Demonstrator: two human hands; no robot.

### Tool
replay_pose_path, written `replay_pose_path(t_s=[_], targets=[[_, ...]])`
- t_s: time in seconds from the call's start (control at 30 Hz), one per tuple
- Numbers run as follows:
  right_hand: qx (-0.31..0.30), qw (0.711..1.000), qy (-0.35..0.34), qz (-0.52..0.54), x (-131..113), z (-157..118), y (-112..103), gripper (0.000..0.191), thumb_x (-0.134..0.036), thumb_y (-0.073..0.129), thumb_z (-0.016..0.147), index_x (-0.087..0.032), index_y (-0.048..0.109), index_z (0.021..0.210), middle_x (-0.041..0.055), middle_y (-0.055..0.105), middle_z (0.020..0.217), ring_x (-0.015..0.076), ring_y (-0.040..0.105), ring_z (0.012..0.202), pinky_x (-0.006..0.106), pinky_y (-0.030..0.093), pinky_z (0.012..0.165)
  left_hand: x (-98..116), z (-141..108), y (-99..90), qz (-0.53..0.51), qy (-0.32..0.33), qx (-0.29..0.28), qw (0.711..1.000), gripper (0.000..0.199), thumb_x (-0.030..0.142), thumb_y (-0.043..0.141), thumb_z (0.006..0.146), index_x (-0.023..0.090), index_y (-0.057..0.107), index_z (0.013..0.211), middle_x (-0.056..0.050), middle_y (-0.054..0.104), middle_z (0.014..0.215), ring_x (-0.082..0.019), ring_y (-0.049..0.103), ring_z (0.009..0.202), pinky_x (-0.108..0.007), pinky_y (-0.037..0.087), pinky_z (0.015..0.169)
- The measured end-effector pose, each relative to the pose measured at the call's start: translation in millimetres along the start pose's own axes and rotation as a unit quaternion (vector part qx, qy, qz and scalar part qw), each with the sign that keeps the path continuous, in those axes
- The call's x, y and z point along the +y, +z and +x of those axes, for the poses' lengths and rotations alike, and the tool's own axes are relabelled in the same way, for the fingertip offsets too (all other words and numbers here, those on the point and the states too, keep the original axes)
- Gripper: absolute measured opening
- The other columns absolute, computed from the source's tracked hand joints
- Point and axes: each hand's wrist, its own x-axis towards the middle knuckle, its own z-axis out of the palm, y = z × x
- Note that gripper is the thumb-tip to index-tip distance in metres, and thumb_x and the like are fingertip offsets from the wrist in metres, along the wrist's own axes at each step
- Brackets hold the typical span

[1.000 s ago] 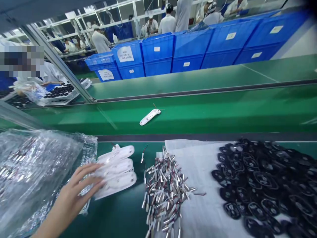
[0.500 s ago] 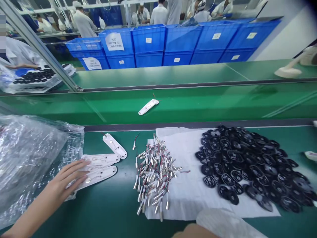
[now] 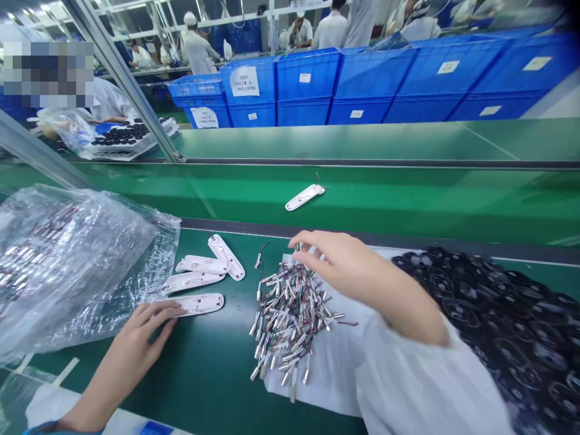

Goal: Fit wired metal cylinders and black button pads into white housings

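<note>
My left hand (image 3: 140,338) has its fingertips on the near end of a white elongated shell (image 3: 202,304), thumb and fingers closing on it. Beyond it, several more white shells (image 3: 202,264) with thin wires lie partly overlapping. Over the far end of a pile of small silver motors with red and dark wires (image 3: 294,320), my right hand (image 3: 335,260) hovers with fingers curved and thumb apart; nothing shows between them. The pile rests on a white sheet (image 3: 339,350). Another white shell (image 3: 304,197) sits on the green strip past the table's dark edge.
A clear plastic bag of wired parts (image 3: 81,266) covers the left side. Black round parts (image 3: 498,326) are heaped at right. Blue crates (image 3: 308,75) stand behind the far green counter (image 3: 317,142). A metal post (image 3: 131,78) rises at left. People in white work further back.
The view has swung left. My right hand has come up over the motors. My left hand has shifted nearer, with one shell now apart from the others.
</note>
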Motion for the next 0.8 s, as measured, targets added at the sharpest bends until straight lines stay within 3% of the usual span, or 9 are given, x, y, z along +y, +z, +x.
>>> replay_pose_path(t_s=[0.07,0.17,0.23,0.33,0.4,0.5,0.57,0.7,0.8], targets=[[-0.044,0.996,0.054,-0.048,22.2,31.0,9.6,0.026,-0.018,0.056,0.099,-0.021,0.074,0.117,0.0098,0.076,0.110,0.0280,0.070,0.102,0.035,0.049,0.087,-1.7,-6.6,0.8,-0.012,-0.006,-0.002,1.000,0.027,0.037,0.048,0.103,0.033,0.074,0.108,-0.004,0.074,0.114,-0.030,0.067,0.107,-0.045,0.053,0.096],[-0.085,0.994,0.056,-0.031,45.7,62.2,27.0,0.015,-0.016,0.064,0.094,-0.021,0.077,0.101,0.0057,0.078,0.098,0.0226,0.071,0.088,0.029,0.048,0.076,2.1,-14.9,0.0,-0.001,-0.047,0.041,0.998,0.031,0.039,0.044,0.104,0.030,0.073,0.109,-0.007,0.072,0.114,-0.030,0.066,0.109,-0.044,0.053,0.095],[-0.087,0.995,0.051,-0.020,51.6,70.4,35.9,0.014,-0.017,0.064,0.094,-0.022,0.075,0.100,0.0036,0.077,0.096,0.0193,0.069,0.083,0.026,0.046,0.072,8.3,-17.7,0.8,0.025,-0.112,0.063,0.991,0.038,0.048,0.043,0.103,0.029,0.072,0.117,-0.010,0.068,0.111,-0.031,0.068,0.103,-0.044,0.056,0.089],[-0.072,0.996,0.056,-0.016,53.5,73.9,43.1,0.019,-0.016,0.061,0.095,-0.022,0.072,0.109,0.0027,0.075,0.093,0.0170,0.066,0.079,0.025,0.043,0.068,16.5,-18.9,6.8,0.041,-0.245,0.022,0.968,0.053,0.061,0.038,0.102,0.030,0.065,0.136,-0.011,0.062,0.108,-0.028,0.071,0.089,-0.039,0.060,0.070],[-0.064,0.996,0.060,-0.016,55.0,75.4,44.8,0.018,-0.017,0.063,0.093,-0.021,0.070,0.110,0.0027,0.074,0.091,0.0165,0.064,0.078,0.024,0.042,0.067,18.4,-19.7,13.0,0.040,-0.281,0.004,0.959,0.054,0.061,0.036,0.102,0.031,0.064,0.138,-0.012,0.060,0.109,-0.028,0.071,0.091,-0.034,0.058,0.060],[-0.058,0.996,0.059,-0.011,59.5,78.1,44.1,0.010,-0.018,0.070,0.089,-0.019,0.071,0.098,0.0025,0.072,0.085,0.0164,0.063,0.076,0.025,0.041,0.067,18.8,-19.6,20.5,0.052,-0.209,0.018,0.976,0.050,0.049,0.034,0.101,0.029,0.073,0.124,-0.015,0.064,0.112,-0.034,0.068,0.106,-0.030,0.052,0.050],[-0.049,0.997,0.054,-0.005,62.7,79.3,43.0,0.004,-0.018,0.069,0.090,-0.018,0.071,0.093,0.0024,0.071,0.083,0.0162,0.063,0.076,0.025,0.041,0.068,21.3,-15.5,21.2,0.066,-0.188,0.021,0.980,0.047,0.049,0.036,0.097,0.027,0.076,0.111,-0.016,0.066,0.118,-0.036,0.069,0.102,-0.030,0.046,0.045],[-0.033,0.999,0.034,-0.002,66.3,81.1,42.6,0.004,-0.016,0.068,0.090,-0.018,0.071,0.092,0.0036,0.072,0.092,0.0158,0.063,0.083,0.025,0.043,0.075,33.8,-0.8,9.7,0.062,-0.305,-0.030,0.950,0.043,0.063,0.049,0.088,0.023,0.065,0.088,-0.015,0.065,0.117,-0.024,0.065,0.057,-0.032,0.046,0.044],[-0.038,0.999,0.027,-0.008,67.3,83.5,44.5,0.011,-0.012,0.075,0.084,-0.016,0.071,0.094,0.0038,0.071,0.096,0.0170,0.063,0.086,0.028,0.045,0.078,37.0,-1.1,0.2,0.021,-0.360,-0.087,0.929,0.034,0.057,0.047,0.090,0.024,0.051,0.086,-0.012,0.069,0.098,-0.023,0.062,0.049,-0.034,0.049,0.051]])
